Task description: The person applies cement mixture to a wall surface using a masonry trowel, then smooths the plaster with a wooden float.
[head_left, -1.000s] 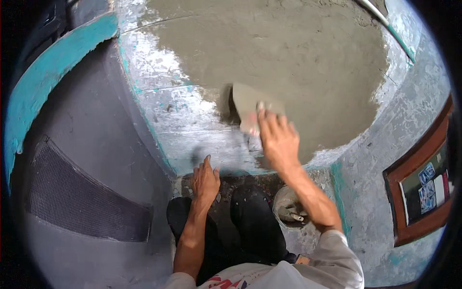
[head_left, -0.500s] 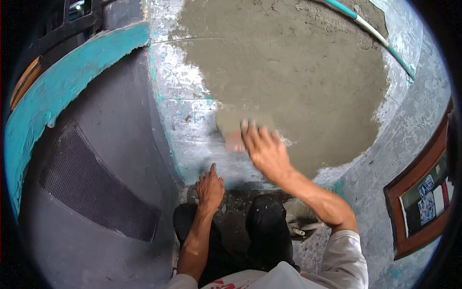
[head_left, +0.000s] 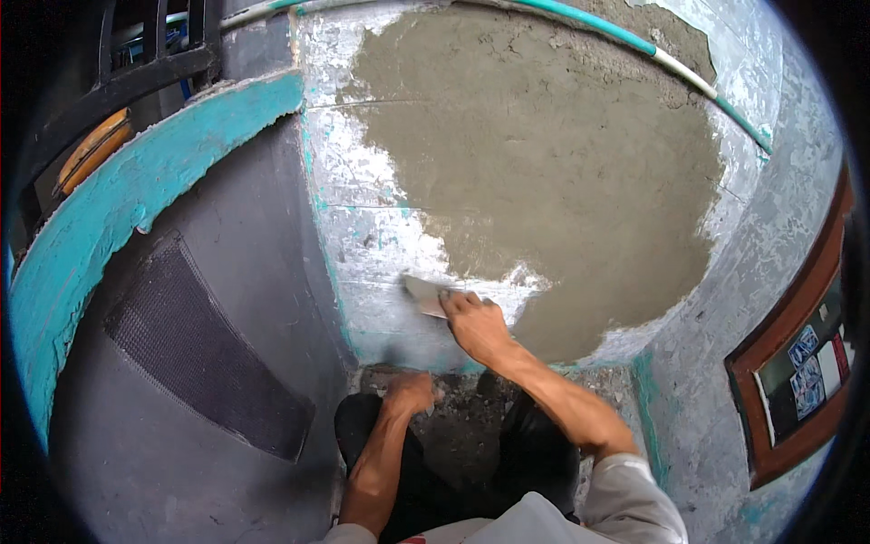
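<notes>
Flat scraper [head_left: 424,297] in the right hand [head_left: 476,326], low on an upright wall. The tool lies at the lower left of a broad grey-brown plaster patch [head_left: 562,181], in front of the pale, flaking bare strip [head_left: 376,313]; whether its edge touches the surface cannot be told. The right hand is closed on the scraper's right-hand end, leaving the left portion exposed; any handle is hidden by the fingers. The left hand [head_left: 412,392] hangs near the foot of the wall, beside the dark-trousered knee [head_left: 361,419]; its fingers appear curled, but blur prevents telling whether they hold anything. From its thin, plate-like form, the scraper is judged light and fairly stiff, perhaps with slight flex toward the free edge, and unlikely to break in ordinary handling. Any damp film on its face would make it slippery; the sound hold is therefore at the end opposite the free edge, fingers across one face and thumb against the other. The plaster, judged soft and easily marked, is best kept clear of the knuckles. Surroundings: a teal-and-white pipe [head_left: 603,38] above, a dark mesh panel [head_left: 208,344] at left, a brown wooden frame [head_left: 770,435] at right.
</notes>
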`<state>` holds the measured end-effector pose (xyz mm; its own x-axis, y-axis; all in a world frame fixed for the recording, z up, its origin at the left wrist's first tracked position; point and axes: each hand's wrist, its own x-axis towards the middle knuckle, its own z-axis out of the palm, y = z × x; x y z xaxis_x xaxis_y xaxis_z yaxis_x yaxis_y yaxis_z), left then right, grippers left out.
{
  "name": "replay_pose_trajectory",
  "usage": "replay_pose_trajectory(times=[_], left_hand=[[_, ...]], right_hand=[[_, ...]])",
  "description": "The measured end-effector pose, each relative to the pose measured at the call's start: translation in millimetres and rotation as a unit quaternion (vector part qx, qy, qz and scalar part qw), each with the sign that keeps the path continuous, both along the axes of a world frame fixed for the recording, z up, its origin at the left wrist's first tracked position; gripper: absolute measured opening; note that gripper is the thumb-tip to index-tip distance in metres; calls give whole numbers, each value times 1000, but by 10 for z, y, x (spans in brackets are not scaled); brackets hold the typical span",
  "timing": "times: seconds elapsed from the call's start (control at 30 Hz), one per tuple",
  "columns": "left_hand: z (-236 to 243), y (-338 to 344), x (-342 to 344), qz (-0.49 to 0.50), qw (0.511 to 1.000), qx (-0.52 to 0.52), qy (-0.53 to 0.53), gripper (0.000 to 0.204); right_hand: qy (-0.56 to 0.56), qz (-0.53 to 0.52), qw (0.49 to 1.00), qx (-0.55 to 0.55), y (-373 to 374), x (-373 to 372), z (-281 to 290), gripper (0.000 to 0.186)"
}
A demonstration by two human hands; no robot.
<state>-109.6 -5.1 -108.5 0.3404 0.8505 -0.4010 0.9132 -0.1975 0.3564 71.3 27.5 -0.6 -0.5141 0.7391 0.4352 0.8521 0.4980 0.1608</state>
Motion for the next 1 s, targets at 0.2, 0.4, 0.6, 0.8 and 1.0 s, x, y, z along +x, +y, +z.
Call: replay_pose_trajectory(times=[0.2,0.4,0.6,0.8,1.0], left_hand=[[-249,-158,351,-96,990,52,-93,86],[130,-322,868,31,899,18,-436,86],[232,-510,1249,195,709,-48,-675,51],[149,-500,1187,200,656,55,-725,45],[238,-468,1156,155,673,28,-723,43]], right_hand=[[517,-17,838,-173,-147,684,-390,38],[741,2,556,-378,-222,959,-558,31],[719,34,576,-387,-311,887,-506,29],[711,50,578,-398,-360,905,-554,31],[739,87,528,-410,-298,838,-541,29]])
